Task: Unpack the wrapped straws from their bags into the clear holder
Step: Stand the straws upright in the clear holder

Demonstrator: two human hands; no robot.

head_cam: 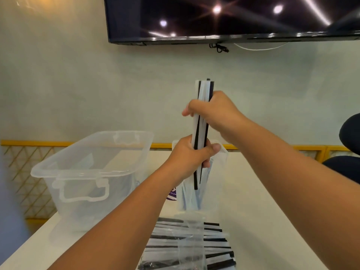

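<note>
The left hand (191, 155) grips the lower part of an upright bundle of wrapped straws (203, 90), fingers and thumb curled round it. The right hand (213, 112) wraps round the same bundle higher up, at the centre of the frame. The bundle's lower ends appear to reach into the mouth of the clear holder (223, 152), which stands on the bench (263, 191) directly below the hands and already has wrapped straws in it.

The bundle is uneven, with one black straw poking lower than the rest. If both hands let go at once, the ends could snag on the straws already standing there and splay, or some could drop outside the rim. The holder looks light and narrow, so a sideways shove from the bundle or the left wrist could tip it. The wrappers look slick, so a loose grip may let single straws slide out. The left forearm crosses just beside the bag of straws (187, 244) at lower centre and could drag it towards the near edge.

The hands cover the bundle's middle, so I cannot count the straws. The holder's walls almost vanish against the bench, which makes its fill level hard to judge. A purple label beside the left wrist is unreadable. The bottom edge of the frame cuts off the bag, and the contents of the clear bin (91, 172) at left are hazy.
</note>
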